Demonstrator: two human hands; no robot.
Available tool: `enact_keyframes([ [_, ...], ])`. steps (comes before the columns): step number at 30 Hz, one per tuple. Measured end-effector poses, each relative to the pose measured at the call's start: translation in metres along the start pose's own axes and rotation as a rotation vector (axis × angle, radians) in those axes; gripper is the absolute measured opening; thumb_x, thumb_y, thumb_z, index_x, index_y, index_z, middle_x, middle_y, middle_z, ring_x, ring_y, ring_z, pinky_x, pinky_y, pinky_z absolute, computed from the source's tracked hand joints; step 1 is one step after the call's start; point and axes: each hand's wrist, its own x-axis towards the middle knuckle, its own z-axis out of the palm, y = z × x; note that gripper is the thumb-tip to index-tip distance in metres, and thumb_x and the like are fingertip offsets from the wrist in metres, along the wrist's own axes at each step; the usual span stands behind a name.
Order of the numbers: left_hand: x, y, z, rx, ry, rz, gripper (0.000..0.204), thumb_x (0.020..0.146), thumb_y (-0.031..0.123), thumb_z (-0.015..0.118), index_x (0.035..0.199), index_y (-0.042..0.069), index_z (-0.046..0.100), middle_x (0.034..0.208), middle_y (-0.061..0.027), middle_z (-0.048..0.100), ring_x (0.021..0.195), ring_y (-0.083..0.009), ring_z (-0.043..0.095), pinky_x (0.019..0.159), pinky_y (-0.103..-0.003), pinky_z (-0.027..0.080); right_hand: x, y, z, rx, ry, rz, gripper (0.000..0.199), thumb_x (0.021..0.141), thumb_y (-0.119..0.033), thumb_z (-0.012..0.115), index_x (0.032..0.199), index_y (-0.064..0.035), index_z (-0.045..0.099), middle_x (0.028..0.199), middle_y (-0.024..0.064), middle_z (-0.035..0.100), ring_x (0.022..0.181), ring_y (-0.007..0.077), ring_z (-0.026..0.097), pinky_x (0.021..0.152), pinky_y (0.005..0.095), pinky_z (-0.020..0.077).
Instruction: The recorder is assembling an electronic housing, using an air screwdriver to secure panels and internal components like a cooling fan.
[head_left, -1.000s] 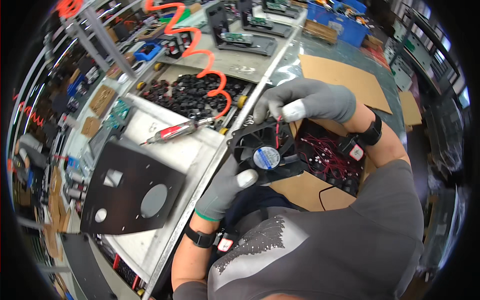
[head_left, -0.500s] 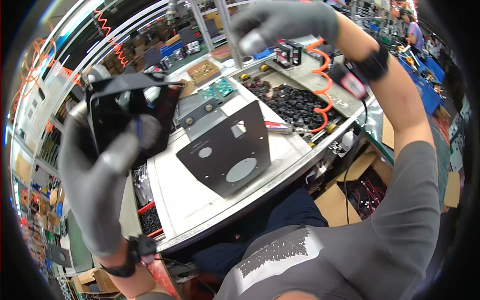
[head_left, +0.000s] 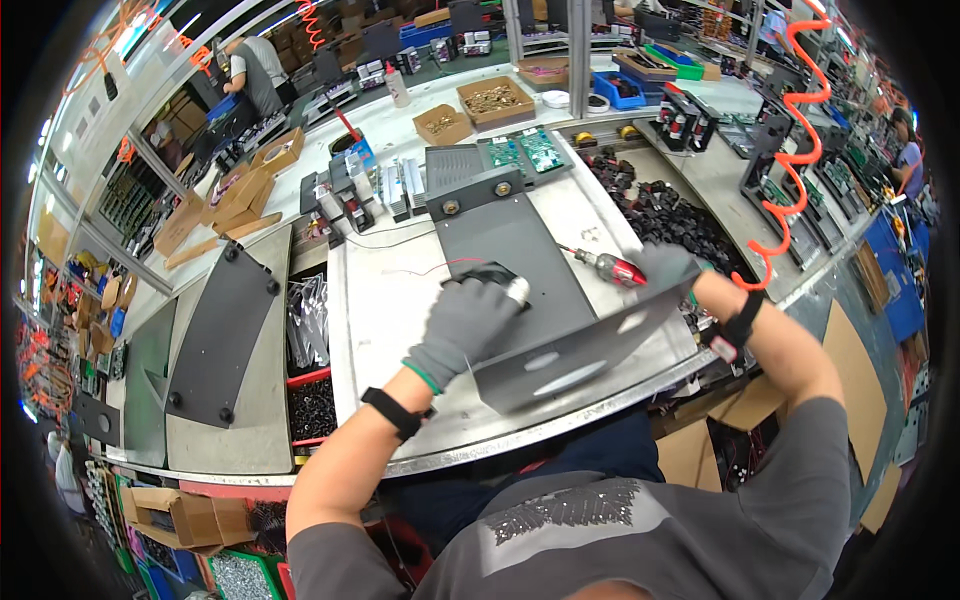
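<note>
A dark grey bent metal panel (head_left: 520, 240) lies on the white work board, its upright flange (head_left: 590, 350) with round holes facing me. My left hand (head_left: 465, 325), in a grey glove, is closed on a small black part (head_left: 487, 271) over the flat of the panel. A thin red wire runs left from that part, whose exact kind is hidden by my fingers. My right hand (head_left: 665, 265), also gloved and smeared by motion, is at the flange's far right end, beside a red power screwdriver (head_left: 612, 268). Whether it grips the screwdriver or the flange I cannot tell.
Black small parts fill a trough (head_left: 665, 205) at the right, under a coiled orange air hose (head_left: 800, 150). Green circuit boards (head_left: 525, 150) and boxes of screws (head_left: 495, 103) stand behind the panel. Another dark panel (head_left: 225, 340) lies at the left.
The large black bracket-like piece raised in my left hand is out of that hand. Both hands have come down to the panel, and my head view has shifted.
</note>
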Motion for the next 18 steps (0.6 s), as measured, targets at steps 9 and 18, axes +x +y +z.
enact_keyframes([
  [9,-0.01,0.0,0.011,-0.742,0.012,-0.055,0.057,0.086,0.027,0.073,0.139,0.013,0.056,0.126,-0.0129,0.061,0.107,-0.0345,0.059,0.091,-0.043,0.049,0.001,0.028,0.037,0.457,-0.072,0.061,0.051,0.074,-0.035,0.074,0.111,-0.0011,0.064,0.092,0.0182,0.066,0.086,0.0307,0.065,0.08,0.0427,0.0507],
  [18,-0.233,-0.099,-0.087,-0.421,-0.041,-1.24,0.036,0.088,0.013,0.07,0.123,0.006,0.067,0.104,-0.0103,0.074,0.086,-0.0157,0.069,0.078,-0.031,0.054,-0.144,0.044,0.043,1.343,-0.013,0.17,0.061,0.062,-0.008,0.071,0.121,0.0,0.057,0.076,-0.0007,0.055,0.062,0.0095,0.05,0.056,0.0256,0.0423],
])
